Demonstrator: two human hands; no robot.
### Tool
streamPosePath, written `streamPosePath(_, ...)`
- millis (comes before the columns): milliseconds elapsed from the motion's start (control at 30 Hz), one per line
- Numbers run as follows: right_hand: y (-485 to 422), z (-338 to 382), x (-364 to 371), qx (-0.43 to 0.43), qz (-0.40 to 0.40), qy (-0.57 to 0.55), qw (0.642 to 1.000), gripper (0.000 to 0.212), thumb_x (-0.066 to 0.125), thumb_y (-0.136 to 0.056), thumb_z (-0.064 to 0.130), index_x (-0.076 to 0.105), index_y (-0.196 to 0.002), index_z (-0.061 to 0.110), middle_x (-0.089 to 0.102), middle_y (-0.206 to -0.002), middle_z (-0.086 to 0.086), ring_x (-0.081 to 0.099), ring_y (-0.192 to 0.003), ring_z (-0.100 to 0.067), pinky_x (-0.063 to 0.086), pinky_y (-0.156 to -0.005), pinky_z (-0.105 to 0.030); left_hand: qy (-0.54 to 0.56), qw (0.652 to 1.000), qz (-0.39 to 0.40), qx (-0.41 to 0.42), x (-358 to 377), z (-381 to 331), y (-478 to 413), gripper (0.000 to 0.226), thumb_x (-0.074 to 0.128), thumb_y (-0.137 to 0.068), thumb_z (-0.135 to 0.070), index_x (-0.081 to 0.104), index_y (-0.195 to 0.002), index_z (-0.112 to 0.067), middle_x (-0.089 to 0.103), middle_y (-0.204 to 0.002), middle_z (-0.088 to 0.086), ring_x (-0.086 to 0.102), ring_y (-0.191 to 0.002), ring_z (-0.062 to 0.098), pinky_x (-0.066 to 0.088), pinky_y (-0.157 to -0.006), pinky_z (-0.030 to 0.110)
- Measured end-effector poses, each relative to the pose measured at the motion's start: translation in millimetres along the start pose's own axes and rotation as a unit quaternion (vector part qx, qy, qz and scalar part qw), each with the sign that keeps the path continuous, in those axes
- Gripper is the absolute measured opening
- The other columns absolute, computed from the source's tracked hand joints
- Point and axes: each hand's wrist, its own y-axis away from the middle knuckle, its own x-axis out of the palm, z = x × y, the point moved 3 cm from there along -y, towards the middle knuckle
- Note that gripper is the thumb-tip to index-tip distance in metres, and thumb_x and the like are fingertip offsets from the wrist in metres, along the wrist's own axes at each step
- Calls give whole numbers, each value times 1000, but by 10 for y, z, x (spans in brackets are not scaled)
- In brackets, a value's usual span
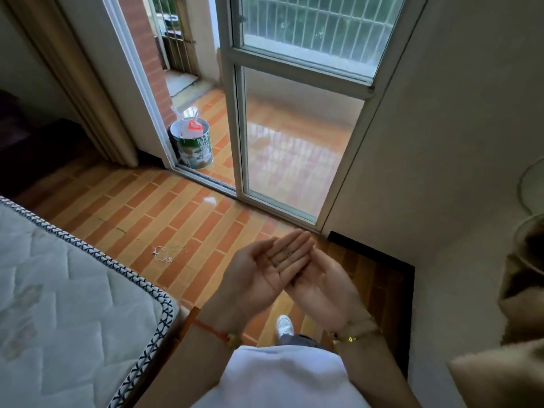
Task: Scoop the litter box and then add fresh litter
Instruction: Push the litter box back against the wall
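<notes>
Bare forearms here: a red cord bracelet circles the left wrist, gold chain bracelets the right. White top, grey trousers, one white shoe peeking out.

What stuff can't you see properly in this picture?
- Litter box and scoop: not in the head view.
- Green-and-white metal can by the door: contents too small to identify.
- Right hand: fingers hidden under the left hand.
- Tan furry object: cut off by the right edge.

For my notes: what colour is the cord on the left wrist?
Red, seen in the head view: cord.
</notes>
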Motion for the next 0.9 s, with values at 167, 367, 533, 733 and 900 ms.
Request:
streamPosePath(167,-582,624,203,62,41,50,996,62,66,-76,23,53,-129,-7,50,-137,-26,51,-126,-34,42,-102,-46,41,997,-10,64,276,-358,-557,45,32,-98,-12,64,-113,16,62,-125,30,64,-113,38,50,-97,49)
streamPosePath(367,-1239,964,345,160,96,27,982,94,85,-61,10,38,-141,-6,39,-145,-24,38,-137,-34,23,-118,-40,101,987,-44,119,338,-747,-981,44,35,-95,-12,64,-113,16,61,-126,30,65,-111,39,51,-94,50)
streamPosePath(533,-1835,1089,559,192,100,13,976,98,87,-54,6,40,-140,-5,42,-144,-23,41,-135,-33,25,-117,-41,129,978,-60,151,279,-1195,-1284,45,38,-91,-11,60,-117,17,61,-126,31,62,-115,40,50,-95,51)
streamPosePath(733,-2715,1227,972,210,45,30,976,43,48,-86,19,62,-115,-10,47,-140,-19,48,-129,-32,31,-115,-40,150,973,-73,160,121,-2039,-1803,46,32,-98,-13,66,-111,16,62,-124,30,63,-114,40,50,-96,51)
streamPosePath(900,-3683,1255,1513,203,41,57,977,46,37,-98,25,62,-117,-8,50,-137,-18,55,-121,-32,34,-113,-40,130,973,-79,171,39,-3083,-2097,45,32,-99,-13,63,-115,15,62,-125,28,61,-118,38,47,-99,51)
